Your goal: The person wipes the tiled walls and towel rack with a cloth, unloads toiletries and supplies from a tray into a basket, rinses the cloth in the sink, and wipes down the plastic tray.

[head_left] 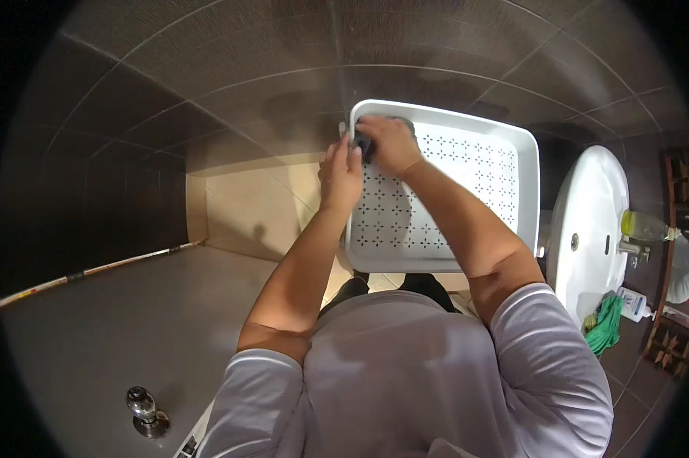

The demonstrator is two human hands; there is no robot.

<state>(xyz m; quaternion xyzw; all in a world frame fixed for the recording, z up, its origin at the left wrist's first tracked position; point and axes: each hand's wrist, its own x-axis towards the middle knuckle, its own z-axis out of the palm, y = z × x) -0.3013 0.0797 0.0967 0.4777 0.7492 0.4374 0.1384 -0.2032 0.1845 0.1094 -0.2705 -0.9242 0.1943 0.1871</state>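
A white plastic tray (526, 191) with a floor of small flower-shaped holes is in front of my body. My left hand (340, 179) is at its far left corner, fingers on the outside and thumb at the inner side, gripping the rim. My right hand (392, 145) is inside the same corner, closed over a dark grey cloth (366, 146) pressed against the tray's wall. Part of the cloth also shows behind my right knuckles. My right fingertips are partly hidden by the cloth and hand.
A white washbasin (588, 217) with a metal tap (634, 249) stands on the right. Beside it are a green cloth (605, 324), a white pump bottle (633, 304) and a clear yellow-ended bottle (643, 226). A chrome fitting (146, 412) is at lower left. Dark tiled wall (275, 99) rises behind the tray.
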